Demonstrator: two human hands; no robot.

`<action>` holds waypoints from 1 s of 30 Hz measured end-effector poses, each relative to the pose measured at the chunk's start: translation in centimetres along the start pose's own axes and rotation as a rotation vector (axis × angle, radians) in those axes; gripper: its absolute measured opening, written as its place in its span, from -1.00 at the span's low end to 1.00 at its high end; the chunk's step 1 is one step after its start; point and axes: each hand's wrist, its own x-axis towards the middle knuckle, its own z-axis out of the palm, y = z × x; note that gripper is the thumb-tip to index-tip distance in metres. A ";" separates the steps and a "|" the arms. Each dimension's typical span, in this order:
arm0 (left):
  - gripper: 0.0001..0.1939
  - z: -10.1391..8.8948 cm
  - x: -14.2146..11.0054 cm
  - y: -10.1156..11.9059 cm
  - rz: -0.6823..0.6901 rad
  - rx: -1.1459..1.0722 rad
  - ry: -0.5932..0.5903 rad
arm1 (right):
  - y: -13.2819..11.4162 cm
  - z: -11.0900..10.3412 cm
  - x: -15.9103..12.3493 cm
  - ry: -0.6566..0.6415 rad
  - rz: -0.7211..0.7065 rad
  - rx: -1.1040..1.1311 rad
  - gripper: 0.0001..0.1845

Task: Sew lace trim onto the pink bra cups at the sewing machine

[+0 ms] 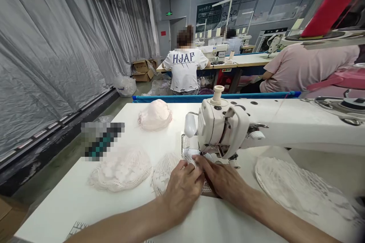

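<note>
The left hand (184,186) is laid on a white lace piece (165,169), its fingers bent and bunched together; whether the cloth is pinched or only pressed down cannot be told. The right hand (219,177) is set just beside it, with its fingers partly bent and directed toward those of the left hand; whether any lace is gripped there cannot be made out. The lace piece is spread on the white counter (62,205), partly covered by both hands and seen mostly to the left of the left hand. Just beyond the right hand, the head of a white sewing machine (212,127) is positioned. To the left of the left hand, a second lace piece (122,171) is laid near the first, and farther beyond that hand a pale pink cup (155,115) is placed, domed side up. Well to the right of the right hand, a lace pile (291,190) is seen, past the machine's head. Beyond both hands, a person in a white shirt (185,70) is seated, turned away.
</note>
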 end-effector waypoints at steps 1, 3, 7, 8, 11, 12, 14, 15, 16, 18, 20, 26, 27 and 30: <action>-0.87 0.1 0.0 -0.1 0.003 -0.007 -0.003 | 0.0 0.6 0.3 0.017 -0.004 -0.067 -0.41; -0.84 0.2 0.0 -0.2 0.010 -0.025 -0.015 | 0.0 1.4 0.6 0.078 -0.033 -0.156 -0.39; -0.83 -0.1 -0.1 -0.3 0.009 -0.021 0.003 | -0.3 0.3 0.0 0.208 -0.068 -0.130 -0.39; -0.84 -0.2 -0.1 -0.3 0.008 -0.016 0.010 | -0.4 -0.3 -0.5 0.224 -0.049 -0.096 -0.44; -0.83 -0.2 -0.2 -0.5 0.011 -0.016 0.008 | -0.5 -2.0 -2.3 0.225 0.007 0.034 -0.60; -0.83 -0.2 -0.2 -0.6 0.007 -0.021 0.008 | -0.5 -2.3 -2.9 0.214 0.003 0.077 -0.62; -0.87 -0.2 -0.1 -0.8 -0.024 -0.044 -0.003 | -0.4 -2.5 -3.8 0.196 -0.036 0.142 -0.60; -0.90 -0.3 0.0 -0.9 -0.047 -0.062 -0.013 | -0.3 -2.4 -4.1 0.193 -0.069 0.161 -0.59; -0.92 -0.3 0.1 -1.0 -0.073 -0.082 -0.030 | -0.2 -2.2 -4.3 0.198 -0.104 0.173 -0.58; -0.89 -0.6 0.3 -1.2 -0.116 -0.119 -0.066 | -0.1 -1.9 -4.3 0.210 -0.149 0.179 -0.58; -0.88 -0.8 0.5 -1.3 -0.142 -0.129 -0.091 | 0.0 -1.5 -4.3 0.205 -0.160 0.179 -0.59; -0.90 -0.3 0.5 -1.2 -0.174 -0.114 -0.156 | 0.2 -1.0 -4.4 0.184 -0.142 0.212 -0.64; -0.90 -0.3 0.5 -1.2 -0.174 -0.106 -0.160 | 0.2 -1.0 -4.4 0.186 -0.143 0.221 -0.64; -0.91 -0.3 0.5 -1.0 -0.176 -0.093 -0.164 | 0.1 -1.3 -4.4 0.182 -0.142 0.242 -0.65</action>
